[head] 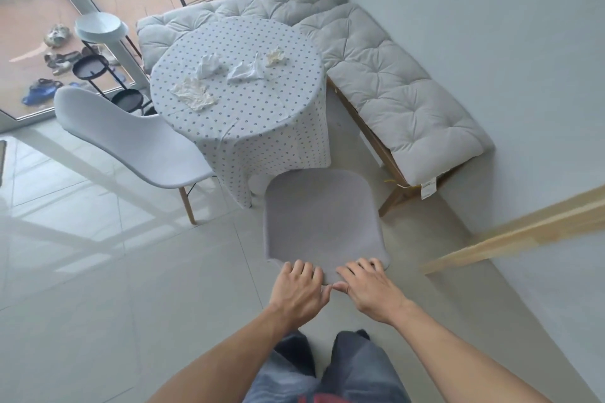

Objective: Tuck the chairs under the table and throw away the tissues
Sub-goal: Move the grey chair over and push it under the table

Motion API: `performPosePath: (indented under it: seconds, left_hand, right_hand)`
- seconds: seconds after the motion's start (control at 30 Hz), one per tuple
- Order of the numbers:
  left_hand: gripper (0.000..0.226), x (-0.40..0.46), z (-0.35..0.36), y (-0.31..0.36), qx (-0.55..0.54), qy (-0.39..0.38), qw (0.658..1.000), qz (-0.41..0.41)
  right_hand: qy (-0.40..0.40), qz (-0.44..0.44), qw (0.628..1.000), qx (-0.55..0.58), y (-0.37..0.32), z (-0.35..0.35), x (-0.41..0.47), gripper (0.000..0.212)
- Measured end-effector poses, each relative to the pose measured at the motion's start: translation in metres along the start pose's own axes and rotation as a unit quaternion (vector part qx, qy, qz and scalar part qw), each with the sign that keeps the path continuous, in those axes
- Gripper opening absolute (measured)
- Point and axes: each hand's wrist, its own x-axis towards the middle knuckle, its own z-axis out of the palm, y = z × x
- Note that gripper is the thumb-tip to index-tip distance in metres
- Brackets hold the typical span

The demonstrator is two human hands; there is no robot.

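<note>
A round table [248, 114] under a dotted white cloth stands in the middle. Several crumpled tissues lie on it: one flat at the left [193, 93], two white balls [208, 66] [245, 71] and a yellowish one [276, 56]. A grey chair [320, 216] stands in front of the table, its front edge at the hanging cloth. My left hand [299, 289] and my right hand [368, 288] both grip the top of its backrest. A second white chair [131, 137] with wooden legs stands at the table's left, pulled out and angled away.
A cushioned corner bench [399, 91] wraps the far and right sides of the table. A black tiered stand [98, 52] with a white bowl is at the left by the glass door. A wooden rail [510, 232] juts in at the right. Open tiled floor lies at the left.
</note>
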Motion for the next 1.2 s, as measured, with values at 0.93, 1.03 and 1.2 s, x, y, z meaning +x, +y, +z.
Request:
performPosePath:
  seconds: [0.93,1.03,1.2]
  left_hand:
    - [0.043,0.175,-0.049,-0.055,-0.100,0.003,0.973,-0.206]
    - [0.043,0.191,-0.057,-0.058,-0.120,-0.017,0.963,-0.242]
    - [0.044,0.206,-0.066,-0.073,-0.160,-0.059,0.951,-0.259]
  right_hand:
    - [-0.042,-0.157,0.986,-0.023,0.162,-0.084,0.204,0.050]
    - [-0.081,-0.152,0.985,0.000,0.170,-0.098,0.223,0.051]
    - [-0.078,-0.131,0.988,-0.021,0.171,-0.105,0.233,0.053]
